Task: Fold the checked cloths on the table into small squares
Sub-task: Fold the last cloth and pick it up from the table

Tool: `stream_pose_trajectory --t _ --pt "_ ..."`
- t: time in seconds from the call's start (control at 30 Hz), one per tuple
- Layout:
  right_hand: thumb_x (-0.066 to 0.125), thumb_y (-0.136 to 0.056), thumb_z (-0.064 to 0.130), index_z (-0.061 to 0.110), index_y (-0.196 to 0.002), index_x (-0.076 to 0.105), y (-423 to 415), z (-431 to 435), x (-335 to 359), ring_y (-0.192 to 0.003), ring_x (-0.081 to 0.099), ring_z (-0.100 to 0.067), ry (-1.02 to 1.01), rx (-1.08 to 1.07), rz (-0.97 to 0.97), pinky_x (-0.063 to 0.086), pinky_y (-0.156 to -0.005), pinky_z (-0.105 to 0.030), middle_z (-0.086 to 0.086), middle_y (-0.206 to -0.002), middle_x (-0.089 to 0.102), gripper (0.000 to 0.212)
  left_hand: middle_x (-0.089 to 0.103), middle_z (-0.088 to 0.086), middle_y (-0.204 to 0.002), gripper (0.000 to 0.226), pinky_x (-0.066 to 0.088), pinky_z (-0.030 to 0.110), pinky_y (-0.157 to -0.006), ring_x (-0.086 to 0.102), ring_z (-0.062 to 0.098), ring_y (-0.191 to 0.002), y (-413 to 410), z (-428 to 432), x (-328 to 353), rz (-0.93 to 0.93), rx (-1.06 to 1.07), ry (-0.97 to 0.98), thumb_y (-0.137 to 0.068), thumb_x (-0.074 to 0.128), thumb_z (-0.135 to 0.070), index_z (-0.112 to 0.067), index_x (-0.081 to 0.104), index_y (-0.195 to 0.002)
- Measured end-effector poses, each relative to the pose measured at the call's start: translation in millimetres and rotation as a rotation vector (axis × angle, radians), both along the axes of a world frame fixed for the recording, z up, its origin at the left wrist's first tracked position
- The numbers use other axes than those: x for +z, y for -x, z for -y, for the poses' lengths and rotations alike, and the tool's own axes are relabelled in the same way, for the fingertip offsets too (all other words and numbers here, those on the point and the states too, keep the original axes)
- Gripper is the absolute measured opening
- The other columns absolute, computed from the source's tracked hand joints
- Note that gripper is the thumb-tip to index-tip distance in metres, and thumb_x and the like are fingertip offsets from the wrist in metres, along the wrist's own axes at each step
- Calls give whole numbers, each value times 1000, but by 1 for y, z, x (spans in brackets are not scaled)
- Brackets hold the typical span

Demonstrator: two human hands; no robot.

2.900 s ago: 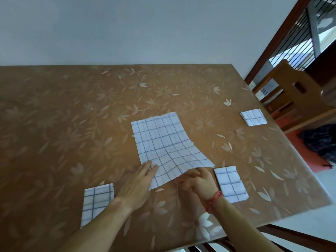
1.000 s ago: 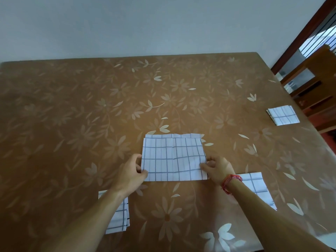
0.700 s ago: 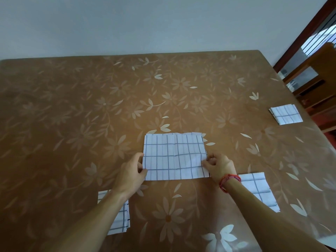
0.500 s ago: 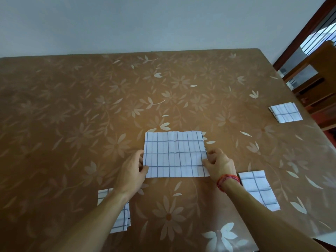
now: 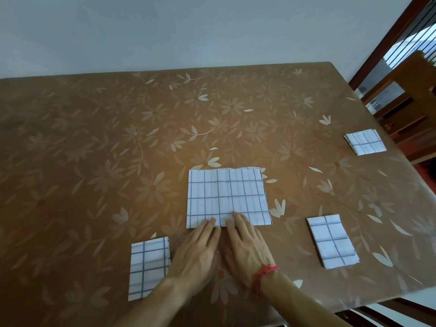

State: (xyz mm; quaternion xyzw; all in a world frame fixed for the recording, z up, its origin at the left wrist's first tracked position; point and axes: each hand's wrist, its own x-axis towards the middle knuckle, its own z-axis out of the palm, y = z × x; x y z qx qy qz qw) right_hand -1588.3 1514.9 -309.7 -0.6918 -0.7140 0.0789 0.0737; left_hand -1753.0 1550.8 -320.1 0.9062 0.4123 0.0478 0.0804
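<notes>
Both hands, left hand (image 5: 197, 250) and right hand (image 5: 247, 247), lie flat, fingers straight, pressing the near edge of the half-folded checked cloth (image 5: 227, 197) mid-table; thin, limp and light, likely best pinched at its side corners

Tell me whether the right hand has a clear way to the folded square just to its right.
Probably yes: the right hand holds nothing, and only bare table lies between it and the folded square.
</notes>
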Motion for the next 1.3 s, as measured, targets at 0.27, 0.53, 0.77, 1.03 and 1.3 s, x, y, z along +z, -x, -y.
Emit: stream_pose_trajectory --t 0.27,0.53,0.77,1.03,1.3 --pt "41 -88 42 6 -140 47 16 6 -11 -137 39 -24 166 48 52 42 -105 -44 -11 -147 43 64 48 9 -145 54 18 37 -112 40 19 -137 -1 -1 -5 -111 13 106 -92 37 -34 -7 53 -137" --pt "42 -86 46 3 -136 51 21 4 -7 -136 41 -25 195 32 76 26 -109 -41 -14 -144 47 67 47 9 -146 57 25 38 -111 42 21 -137 2 0 -5 -133 48 129 -90 34 -33 -7 54 -137" --pt "40 -88 43 8 -140 47 27 1 -5 -136 41 -22 191 121 62 34 -114 -40 -10 -146 45 64 49 12 -144 55 42 40 -105 45 23 -134 4 5 -1 -113 91 175 -89 33 -26 -5 53 -135" --pt "24 -96 48 3 -139 46 14 6 -3 -139 35 -22 266 19 53 35 -109 -42 -11 -150 37 66 -25 5 -155 62 -11 30 -116 -20 19 -146 6 9 9 -145 144 275 -104 26 -25 -8 -11 -151" --pt "9 -93 56 10 -150 -15 -33 25 4 -143 -26 -14 391 -58 101 -17 -116 -35 -2 -156 -25 77 -26 8 -158 63 -11 31 -115 -24 19 -145 8 8 5 -123 207 319 -102 27 -13 -16 -11 -153"
